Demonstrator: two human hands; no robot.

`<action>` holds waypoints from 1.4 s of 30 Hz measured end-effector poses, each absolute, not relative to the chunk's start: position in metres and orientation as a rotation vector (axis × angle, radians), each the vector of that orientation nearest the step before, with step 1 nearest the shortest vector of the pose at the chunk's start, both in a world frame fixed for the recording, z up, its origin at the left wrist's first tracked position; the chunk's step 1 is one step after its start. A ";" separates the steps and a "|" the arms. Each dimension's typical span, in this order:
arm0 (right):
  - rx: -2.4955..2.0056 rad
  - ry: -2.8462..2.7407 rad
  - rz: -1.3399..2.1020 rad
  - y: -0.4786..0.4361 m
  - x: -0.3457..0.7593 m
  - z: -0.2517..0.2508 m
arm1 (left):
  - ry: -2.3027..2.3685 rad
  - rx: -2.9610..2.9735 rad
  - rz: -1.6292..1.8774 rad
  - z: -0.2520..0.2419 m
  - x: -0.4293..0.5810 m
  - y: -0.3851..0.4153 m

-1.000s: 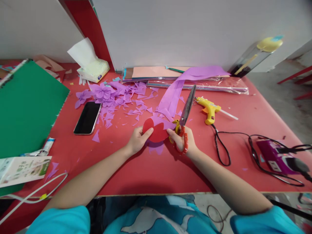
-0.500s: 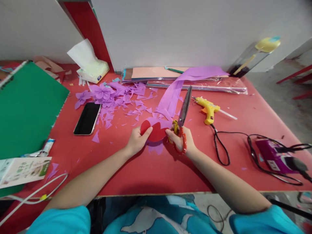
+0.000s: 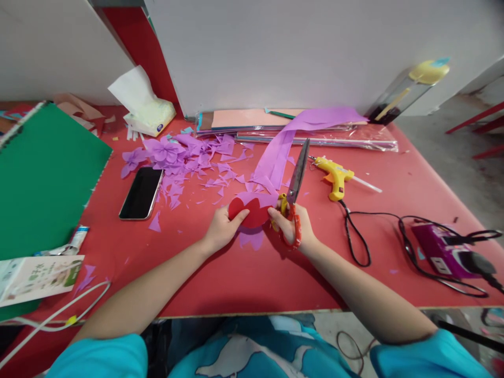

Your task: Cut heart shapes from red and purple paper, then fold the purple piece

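Red paper piece point(image 3: 252, 214) looks a bit flatter and lower than a second ago, like it got tipped down toward the table point(image 3: 244, 283); the scissors point(image 3: 296, 181) also lean less to the right now, blades standing nearer to straight away from the person; both hands have barely shifted, maybe a touch to the left; everything else on the table sits where it was.

Left hand point(image 3: 221, 231) is pinched on the left edge of the red piece, thumb lying across the top of it and the other fingers tucked under; right hand point(image 3: 293, 227) is closed around the orange and yellow handles of the scissors, blades shut together and pointing to the far side; its fingertips point(image 3: 272, 214) meet the right edge of the red piece, so the piece sits right between the two hands, near the middle of the table.

Purple paper point(image 3: 252, 239) pokes out underneath on the near side; more purple shows behind it.

Purple scraps point(image 3: 192, 157) are scattered far-left beside a phone point(image 3: 142, 192); a yellow glue gun point(image 3: 334, 176) lies just right of the blades, not touching; a big green sheet point(image 3: 43, 173) covers the left.
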State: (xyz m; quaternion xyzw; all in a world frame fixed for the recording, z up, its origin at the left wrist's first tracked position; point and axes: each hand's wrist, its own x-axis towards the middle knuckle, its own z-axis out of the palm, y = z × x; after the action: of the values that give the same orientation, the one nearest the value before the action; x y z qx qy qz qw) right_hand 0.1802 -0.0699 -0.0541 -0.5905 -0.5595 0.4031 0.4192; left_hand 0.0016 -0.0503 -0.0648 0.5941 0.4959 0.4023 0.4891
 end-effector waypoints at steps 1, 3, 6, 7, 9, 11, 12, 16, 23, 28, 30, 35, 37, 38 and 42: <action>-1.477 -1.403 1.010 -0.070 0.180 -0.055 | 1.207 1.440 0.976 -0.065 0.002 -0.050; -1.470 -1.399 1.011 -0.070 0.180 -0.056 | 1.206 1.437 0.978 -0.064 0.002 -0.051; -1.466 -1.392 1.008 -0.070 0.180 -0.059 | 1.217 1.435 0.985 -0.062 0.003 -0.051; -1.465 -1.390 1.005 -0.070 0.180 -0.060 | 1.228 1.434 0.986 -0.062 0.003 -0.051; -1.468 -1.388 1.000 -0.071 0.180 -0.060 | 1.249 1.430 0.979 -0.061 0.003 -0.052; -1.475 -1.385 0.999 -0.071 0.179 -0.060 | 1.255 1.423 0.970 -0.060 0.003 -0.052; -1.481 -1.382 0.999 -0.071 0.179 -0.060 | 1.251 1.414 0.969 -0.060 0.003 -0.053; -1.487 -1.369 0.995 -0.072 0.178 -0.058 | 1.218 1.340 0.970 -0.061 0.004 -0.053; -1.490 -1.388 0.963 -0.072 0.178 -0.058 | 1.106 1.180 0.979 -0.067 0.004 -0.053; -1.432 -1.389 0.968 -0.072 0.180 -0.062 | 1.014 1.019 1.066 -0.076 0.004 -0.052; -1.433 -1.389 0.967 -0.072 0.179 -0.062 | 1.000 0.970 1.080 -0.077 0.004 -0.051; -1.468 -1.418 0.950 -0.073 0.178 -0.056 | 0.965 1.046 0.967 -0.070 0.003 -0.053; -1.470 -1.432 0.940 -0.073 0.178 -0.054 | 1.008 1.137 0.913 -0.065 0.002 -0.054; -1.469 -1.441 0.936 -0.073 0.178 -0.054 | 1.032 1.181 0.892 -0.063 0.002 -0.054; -1.460 -1.451 0.928 -0.072 0.178 -0.054 | 1.115 1.310 0.861 -0.060 0.000 -0.053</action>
State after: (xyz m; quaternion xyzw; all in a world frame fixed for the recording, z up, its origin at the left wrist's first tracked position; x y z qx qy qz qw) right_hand 0.1784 -0.0725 -0.0540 -0.5844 -0.5811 0.3714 0.4275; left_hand 0.0003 -0.0530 -0.0596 0.5586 0.4753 0.3672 0.5720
